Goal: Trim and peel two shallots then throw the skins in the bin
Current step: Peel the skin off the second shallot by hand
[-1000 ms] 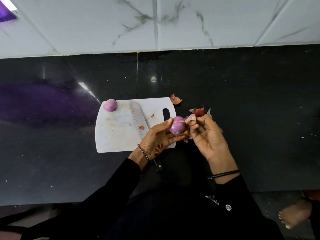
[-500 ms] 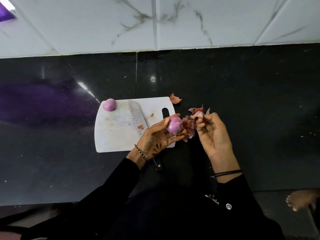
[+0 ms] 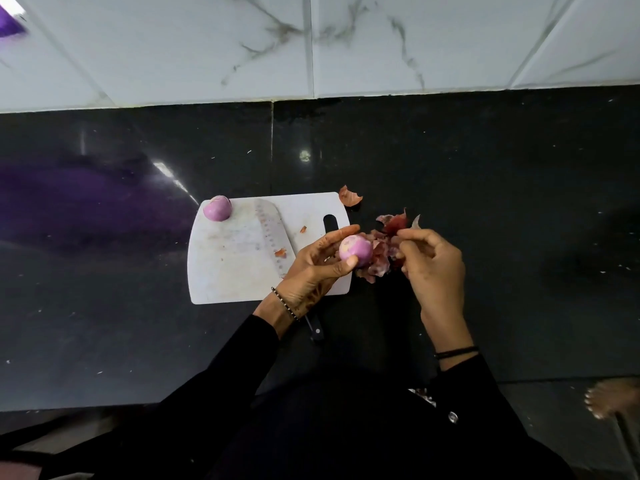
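**Head view: one shallot in hand, one on the board**

Head camera, looking down on the dark worktop (image 3: pixel 485 202).

- My left hand (image 3: pixel 311 268) has its grip closed on a peeled shallot (image 3: pixel 355 250): the thumb is under it and the fingers curl over the top. It is held over the right edge of the white cutting board (image 3: pixel 225 271).
- My right hand (image 3: pixel 433 268) is just beside it. The thumb and curled fingers make a narrow grip that pinches the skins (image 3: pixel 379 258). These are a pink and dark red bunch between the two hands, touching the shallot's right side.
- The second shallot (image 3: pixel 217 208) is also peeled and sits on the board's far left corner, well apart from the hands.
- The knife (image 3: pixel 273 237) lies flat across the board. Its blade runs towards me, and the dark handle passes under my left wrist.
- One loose skin scrap (image 3: pixel 349 196) lies on the worktop just off the board's far right corner.
- Small orange flecks lie on the board near the blade.
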### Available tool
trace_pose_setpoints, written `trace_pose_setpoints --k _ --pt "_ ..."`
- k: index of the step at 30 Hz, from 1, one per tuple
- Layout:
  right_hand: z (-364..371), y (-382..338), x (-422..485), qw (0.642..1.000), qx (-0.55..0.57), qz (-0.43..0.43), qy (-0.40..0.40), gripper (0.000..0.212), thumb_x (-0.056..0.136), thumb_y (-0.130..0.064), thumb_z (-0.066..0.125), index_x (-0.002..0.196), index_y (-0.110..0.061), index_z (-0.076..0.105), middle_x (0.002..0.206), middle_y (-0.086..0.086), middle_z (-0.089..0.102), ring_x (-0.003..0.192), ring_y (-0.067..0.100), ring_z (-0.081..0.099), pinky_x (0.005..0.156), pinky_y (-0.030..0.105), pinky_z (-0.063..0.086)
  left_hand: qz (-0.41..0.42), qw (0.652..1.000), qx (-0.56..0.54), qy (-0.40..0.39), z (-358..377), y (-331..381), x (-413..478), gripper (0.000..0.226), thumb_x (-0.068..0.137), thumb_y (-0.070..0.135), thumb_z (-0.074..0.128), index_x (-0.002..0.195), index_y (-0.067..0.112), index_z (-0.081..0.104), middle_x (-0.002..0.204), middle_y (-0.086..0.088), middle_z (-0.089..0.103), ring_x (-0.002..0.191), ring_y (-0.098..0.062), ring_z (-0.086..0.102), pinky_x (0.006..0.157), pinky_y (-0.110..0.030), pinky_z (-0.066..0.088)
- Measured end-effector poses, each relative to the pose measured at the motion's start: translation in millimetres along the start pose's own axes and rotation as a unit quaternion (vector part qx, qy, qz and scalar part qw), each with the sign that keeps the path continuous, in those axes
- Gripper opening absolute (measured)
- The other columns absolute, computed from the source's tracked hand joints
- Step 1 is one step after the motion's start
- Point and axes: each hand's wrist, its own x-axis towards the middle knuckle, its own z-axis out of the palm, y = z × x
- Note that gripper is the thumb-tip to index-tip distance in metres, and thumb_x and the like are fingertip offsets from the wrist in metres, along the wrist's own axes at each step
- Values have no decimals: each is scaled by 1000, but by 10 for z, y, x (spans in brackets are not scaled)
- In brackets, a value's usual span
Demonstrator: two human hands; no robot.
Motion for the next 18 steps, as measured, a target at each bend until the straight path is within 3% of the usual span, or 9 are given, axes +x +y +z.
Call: trace_pose_setpoints --k 4,9,13,18 --pt "-34 -60 -16 996 -33 -53 -58 17 98 -28 60 112 -27 70 96 -19 69 89 -7 66 79 24 58 12 1000 16 12 38 14 10 56 78 -12 66 131 3 55 120 -6 67 114 -20 63 91 -26 52" --pt "-31 -96 -62 984 13 -79 -157 25 89 -41 72 109 -26 71 102 -14 73 94 -3 69 71 15 56 35 999 32 24 23 5 20 60 70 -7 75 127 8 61 121 -9 68 117 -26 62 92 -34 53" --pt "10 -71 -55 981 15 -75 -177 37 79 -40 82 110 -23 72 106 -12 73 94 0 70 70 20 59 48 996 69 26 9 -4 35 58 72 -6 76 126 9 61 121 -8 68 116 -27 63 92 -35 54" --pt "-1 -37 -29 981 21 -56 -184 34 77 -38 84 103 -20 71 104 -10 73 92 2 71 70 21 59 43 995 86 30 -1 -46 24 57 70 3 79 124 10 62 125 -11 66 119 -27 61 100 -40 50"
